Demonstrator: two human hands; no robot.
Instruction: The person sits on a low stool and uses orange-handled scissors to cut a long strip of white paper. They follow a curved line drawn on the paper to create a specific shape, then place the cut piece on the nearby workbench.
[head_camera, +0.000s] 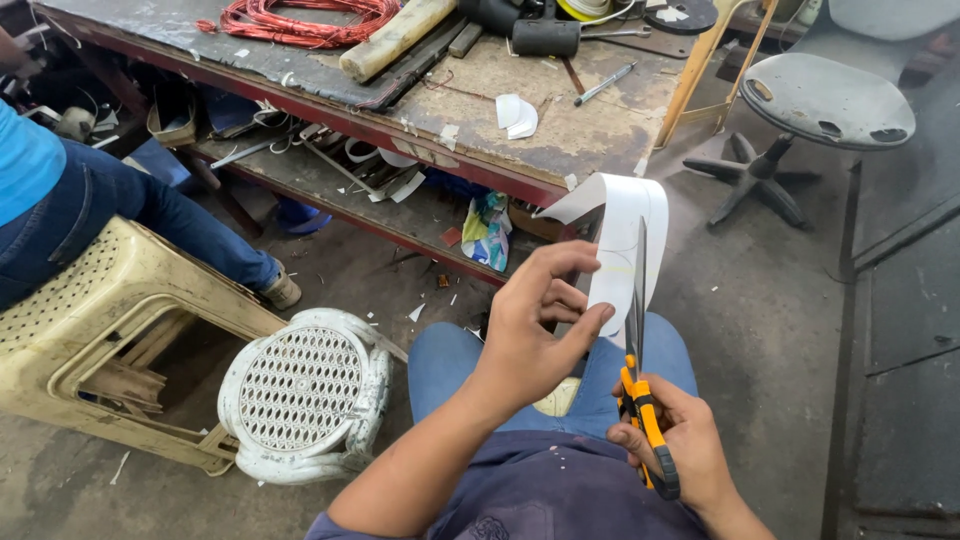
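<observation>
Scissors with orange and black handles (640, 400) sit in the right hand (685, 445) at lower centre of the frame, fingers curled through the loops, blades pointing straight up against a curved white paper strip (620, 235). Left hand (535, 330) pinches that strip's lower edge between thumb and fingertips, just left of the blades. Worn grey table (560, 140) runs across the top with a red wire coil (300, 20) on it, white round plastic stool (305, 390) at lower left, another person's jeans at far left

Bare forearms, dark blue shirt (540, 490), blue jeans (450, 365)
</observation>
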